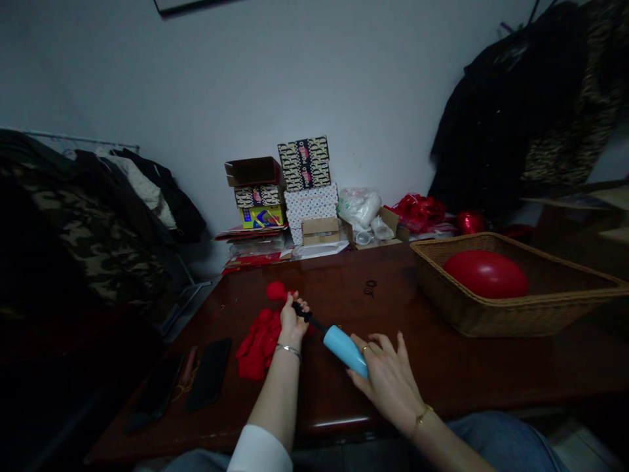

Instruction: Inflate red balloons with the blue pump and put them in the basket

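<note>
A balloon pump with a light blue barrel (346,351) and a black nozzle end lies slantwise between my hands, above the table. My left hand (293,318) is closed around the black end, where a small, slightly inflated red balloon (276,291) sticks out beyond the fingers. The balloon's neck is hidden by that hand. At the near end of the barrel, my right hand (388,373) grips the blue part between thumb and index finger, its other fingers held out loosely. A heap of limp red balloons (258,346) lies beside my left wrist.
On the right, a wicker basket (496,316) holds a large inflated red balloon (486,274). Black bands (369,288) lie mid-table. Two dark flat objects, one a phone-like slab (209,373), lie at left. Boxes (304,164) and plastic bags (360,206) line the wall.
</note>
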